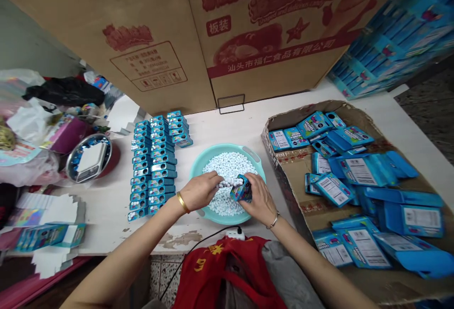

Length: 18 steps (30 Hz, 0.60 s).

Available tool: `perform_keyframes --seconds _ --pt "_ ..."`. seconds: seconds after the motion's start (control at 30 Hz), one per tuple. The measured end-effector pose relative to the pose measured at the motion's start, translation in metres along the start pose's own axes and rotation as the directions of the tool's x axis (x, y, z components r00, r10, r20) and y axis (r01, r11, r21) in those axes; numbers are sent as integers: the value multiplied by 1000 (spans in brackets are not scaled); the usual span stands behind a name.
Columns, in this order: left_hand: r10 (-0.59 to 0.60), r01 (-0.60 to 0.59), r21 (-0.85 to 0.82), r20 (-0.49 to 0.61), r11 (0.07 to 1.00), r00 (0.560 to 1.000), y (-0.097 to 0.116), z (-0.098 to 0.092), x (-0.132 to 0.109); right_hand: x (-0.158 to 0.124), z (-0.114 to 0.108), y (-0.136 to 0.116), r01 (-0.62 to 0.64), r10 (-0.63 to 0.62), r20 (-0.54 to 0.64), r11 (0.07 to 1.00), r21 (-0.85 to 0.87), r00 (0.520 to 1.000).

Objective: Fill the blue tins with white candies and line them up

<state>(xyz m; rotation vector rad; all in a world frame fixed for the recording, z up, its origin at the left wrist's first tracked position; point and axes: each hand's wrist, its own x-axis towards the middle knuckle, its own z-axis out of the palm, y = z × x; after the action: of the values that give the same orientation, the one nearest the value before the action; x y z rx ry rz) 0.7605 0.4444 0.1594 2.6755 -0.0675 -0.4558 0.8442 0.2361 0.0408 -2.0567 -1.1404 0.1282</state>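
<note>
A turquoise plastic basin [196, 167] full of small white candies [225, 206] sits in front of me. My right hand [260, 200] is wrapped round a small blue candy box [241, 190], tilted over the basin with its top towards my left hand. My left hand [200, 190] is closed in a pinch at the basin's middle. From its fingertips a line of white candies reaches the box's opening; what carries them is too small to make out. To the left stand rows of blue boxes [163, 167] with round holes in their tops, some showing white candies.
A carton tray [294, 176] of blue boxes lies at right. A large cardboard carton [269, 77] stands behind, with stacked blue packs [386, 49] beside it. At left are a metal bowl [109, 158] and white card pieces [67, 210]. A black cable [198, 243] crosses the table's front edge.
</note>
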Motion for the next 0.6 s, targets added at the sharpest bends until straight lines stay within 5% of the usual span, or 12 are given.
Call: perform_keyframes --seconds 0.17,0.37,0.47,0.6 --pt "-134 111 220 94 969 986 28 -13 11 -3 13 -6 36 -36 -13 999 -35 999" --pt "-164 155 218 21 963 986 51 -15 16 -3 24 -3 8 -11 -56 999 -51 998" --pt "-122 120 196 -4 973 993 40 -11 12 -3 24 4 3 -8 -59 996 -87 998" --pt "-213 223 179 -71 958 974 -11 16 11 -1 13 11 -74 72 -29 991 -109 997"
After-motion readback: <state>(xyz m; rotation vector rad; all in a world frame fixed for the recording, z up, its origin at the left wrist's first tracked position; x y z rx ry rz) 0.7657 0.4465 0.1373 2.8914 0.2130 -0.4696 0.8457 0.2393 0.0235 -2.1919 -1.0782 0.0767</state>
